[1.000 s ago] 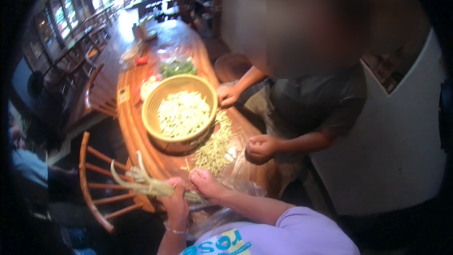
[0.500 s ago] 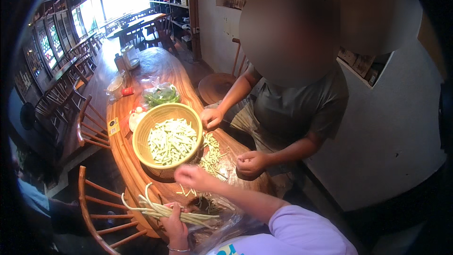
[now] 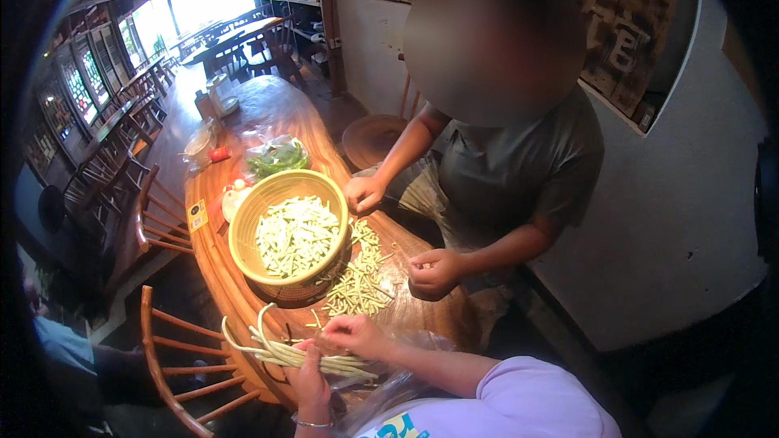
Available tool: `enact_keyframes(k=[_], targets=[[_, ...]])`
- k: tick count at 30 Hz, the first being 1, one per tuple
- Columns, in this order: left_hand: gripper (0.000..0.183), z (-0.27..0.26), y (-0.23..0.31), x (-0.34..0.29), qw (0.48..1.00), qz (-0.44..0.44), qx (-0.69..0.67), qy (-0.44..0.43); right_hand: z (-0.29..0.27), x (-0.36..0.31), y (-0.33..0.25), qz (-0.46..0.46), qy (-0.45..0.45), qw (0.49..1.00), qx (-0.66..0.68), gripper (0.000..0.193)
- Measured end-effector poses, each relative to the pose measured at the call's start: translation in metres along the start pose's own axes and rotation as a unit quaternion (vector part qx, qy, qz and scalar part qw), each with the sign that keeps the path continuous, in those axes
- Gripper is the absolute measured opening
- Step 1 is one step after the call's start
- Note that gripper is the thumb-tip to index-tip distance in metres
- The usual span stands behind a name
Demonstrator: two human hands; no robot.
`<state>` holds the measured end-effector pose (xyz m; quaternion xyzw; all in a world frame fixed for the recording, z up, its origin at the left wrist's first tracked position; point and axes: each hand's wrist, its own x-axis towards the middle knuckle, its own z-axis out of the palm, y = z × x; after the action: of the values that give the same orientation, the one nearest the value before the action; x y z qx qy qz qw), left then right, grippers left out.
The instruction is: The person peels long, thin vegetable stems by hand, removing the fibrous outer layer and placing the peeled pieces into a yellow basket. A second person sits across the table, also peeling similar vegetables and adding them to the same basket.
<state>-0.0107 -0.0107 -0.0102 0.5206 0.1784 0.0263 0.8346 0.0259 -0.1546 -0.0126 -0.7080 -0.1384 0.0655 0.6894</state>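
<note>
A bundle of long green beans (image 3: 280, 352) lies across my left hand (image 3: 312, 377), which is closed round it above the table's near end. The bean ends curve up and out to the left. My right hand (image 3: 359, 336) is right beside it, fingertips pinched together near the bundle; what they hold is too small to make out. Just beyond my hands, a loose heap of snapped bean pieces (image 3: 359, 285) lies on the wood. A yellow plastic basket (image 3: 235, 253) holds many more cut bean pieces (image 3: 297, 235).
Across the long wooden table (image 3: 320, 134), another person (image 3: 519, 170) sits with both hands near the basket and heap. Behind the basket are a plastic bag of green vegetables (image 3: 277, 157) and a red packet (image 3: 219, 154). Clear plastic (image 3: 385, 389) lies by my arms. A wooden chair (image 3: 158, 357) stands left.
My right hand has come back from beside the basket to the bean bundle in my left hand. The bean heap is now more fully visible. My view has shifted slightly.
</note>
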Motion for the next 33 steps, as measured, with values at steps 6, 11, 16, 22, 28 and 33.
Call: enact_keyframes(k=[6,11,16,22,28,33], targets=[[0.016,-0.002,0.01,-0.004,0.999,0.049,0.009,-0.004,-0.018,-0.007,0.049,0.013,0.014,0.963,-0.267,0.027],[0.029,0.012,0.032,-0.007,1.0,0.026,0.003,-0.002,-0.012,-0.035,-0.005,0.21,-0.244,0.944,0.071,0.028],[0.041,0.007,0.038,-0.011,0.999,0.039,0.013,-0.035,-0.011,-0.051,0.001,0.006,-0.207,0.974,-0.088,0.025],[0.031,-0.005,0.045,-0.021,0.994,0.048,0.069,-0.066,-0.018,-0.053,-0.011,0.1,-0.112,0.982,-0.117,0.016],[0.023,-0.007,0.059,-0.033,0.995,0.057,0.057,-0.064,-0.028,-0.058,-0.022,0.081,-0.179,0.976,-0.095,0.014],[0.023,0.006,0.058,-0.046,0.992,0.092,0.04,-0.076,-0.014,-0.058,-0.021,-0.079,-0.028,0.929,-0.361,0.022]])
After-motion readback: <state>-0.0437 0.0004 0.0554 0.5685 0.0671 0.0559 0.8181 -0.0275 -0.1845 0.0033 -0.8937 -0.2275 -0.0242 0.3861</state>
